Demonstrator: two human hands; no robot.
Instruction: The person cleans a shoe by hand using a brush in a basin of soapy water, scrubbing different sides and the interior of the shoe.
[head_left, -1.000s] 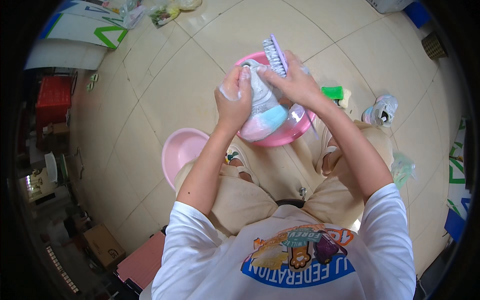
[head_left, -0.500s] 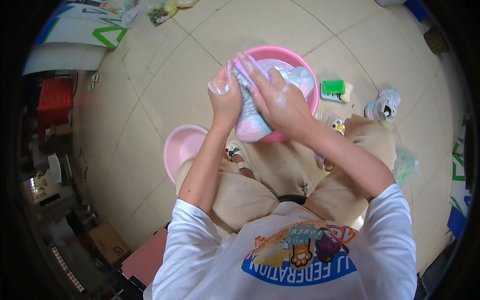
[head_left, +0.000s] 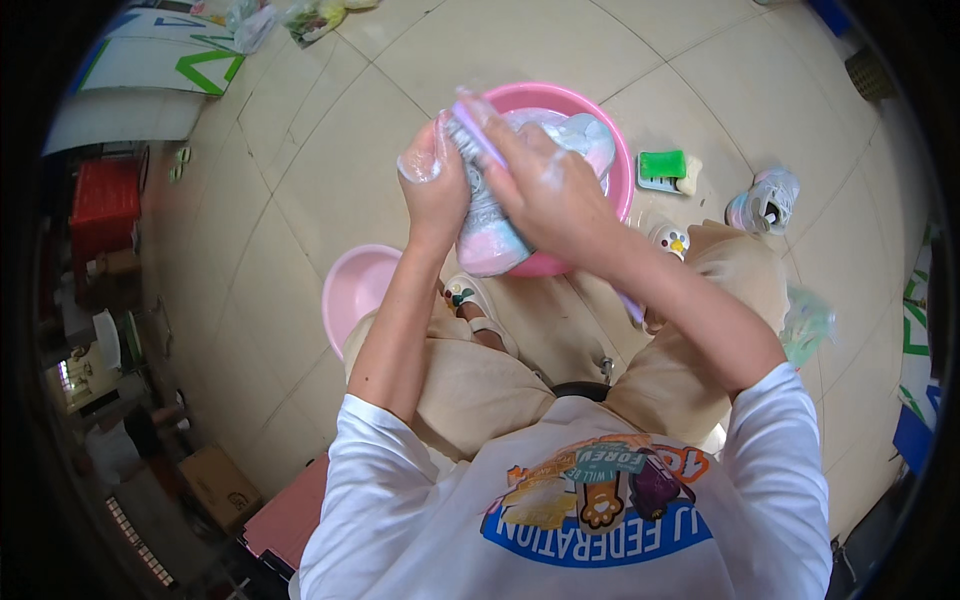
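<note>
A wet sneaker (head_left: pixel 492 245) with a pink, blue and grey sole is held up over the near left part of a pink basin (head_left: pixel 624 170). My left hand (head_left: pixel 436 195), streaked with white foam, is closed around the sneaker's left side. Pressed against its far end is a lavender brush (head_left: pixel 480 133) with pale bristles, gripped in my right hand (head_left: pixel 560 190). Foam also clings to the back of that hand. In the basin, behind my right hand, another light-coloured shoe (head_left: pixel 594 140) lies partly hidden in sudsy water.
Right of the basin, a green soap bar (head_left: pixel 661 164) rests on a white dish beside a cream-coloured piece. Farther right stands a white sneaker (head_left: pixel 768 202). A pale pink basin (head_left: pixel 342 290) sits by my left leg, and a plastic bag (head_left: pixel 808 325) lies by my right knee.
The brush has shifted left toward the far end of the sneaker. Both hands and the sneaker have moved slightly left and away from me; the view has also shifted a little.
</note>
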